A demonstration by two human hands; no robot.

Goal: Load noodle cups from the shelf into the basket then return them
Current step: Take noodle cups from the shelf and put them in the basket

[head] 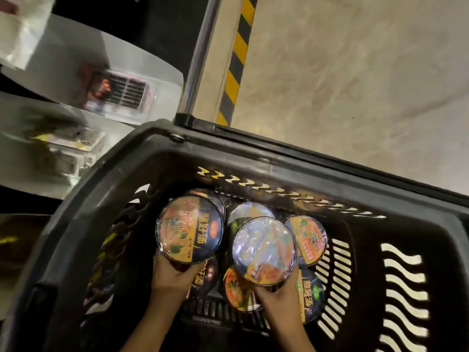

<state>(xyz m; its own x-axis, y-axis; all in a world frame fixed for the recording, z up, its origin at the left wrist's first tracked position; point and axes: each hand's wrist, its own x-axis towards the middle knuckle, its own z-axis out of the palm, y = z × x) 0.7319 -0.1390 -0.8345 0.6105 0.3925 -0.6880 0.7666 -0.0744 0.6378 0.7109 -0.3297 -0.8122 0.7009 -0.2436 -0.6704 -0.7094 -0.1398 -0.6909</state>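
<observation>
1. While both arms reach down into the black basket [253, 146], each hand holds one noodle cup by its side, lid up.
2. The left hand [175, 275] has its grip closed around the lower wall of the left cup [189, 228], whose lid shows a dark blue band with yellow lettering beside a picture of noodles.
3. The right hand [276, 298] grips the right cup [264, 250] from below; glare on the plastic wrap whitens most of that lid.
4. Both held cups sit higher than the other cups [308, 238], which lie on the basket floor around and beneath them, lids facing up.
5. At least five more lids show in the basket: one behind the left cup, one between the two held cups, one to the right, and others partly under the hands.
6. The basket walls are slotted, with wavy cut-outs on the right side through which the pale floor [355, 85] shows.
7. A yellow-and-black striped strip [236, 59] runs along the floor beside a metal post.
8. The shelf [76, 72] at upper left is blurred; packaged goods on it cannot be identified.
9. The fingers of both hands are largely hidden behind the cups, and the forearms are cut off by the bottom edge.
</observation>
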